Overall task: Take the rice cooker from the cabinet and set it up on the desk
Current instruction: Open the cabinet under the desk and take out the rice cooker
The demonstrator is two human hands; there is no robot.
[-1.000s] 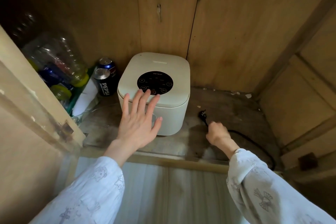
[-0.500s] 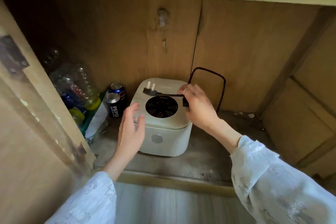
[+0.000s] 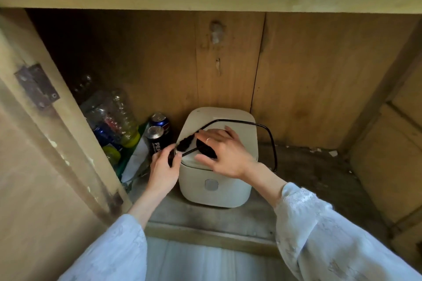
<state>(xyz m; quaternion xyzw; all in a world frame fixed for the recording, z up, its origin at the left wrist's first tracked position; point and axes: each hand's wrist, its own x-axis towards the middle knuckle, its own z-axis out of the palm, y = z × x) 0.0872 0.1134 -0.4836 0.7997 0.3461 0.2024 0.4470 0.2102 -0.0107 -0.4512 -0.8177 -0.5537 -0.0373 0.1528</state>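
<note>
A cream, square rice cooker [image 3: 212, 186] stands on the cabinet's floor, against the back wall. Its black power cord [image 3: 269, 134] arcs over the lid and down its right side. My left hand [image 3: 163, 170] is at the cooker's left top edge and pinches the black plug [image 3: 183, 142]. My right hand [image 3: 225, 153] lies across the lid with fingers spread, covering the dark control panel and pressing the cord down.
Two Pepsi cans [image 3: 157, 137] and several empty plastic bottles [image 3: 114, 116] crowd the cabinet's left corner, close to the cooker. The open door with a rusty hinge [image 3: 36, 85] stands at left. A wooden lip [image 3: 205, 235] fronts the shelf. Bare dusty floor [image 3: 319, 173] lies right.
The right hand lifted the cord from the cabinet floor onto the lid and now lies flat over it. The left hand moved from the cooker's side to take the plug.
</note>
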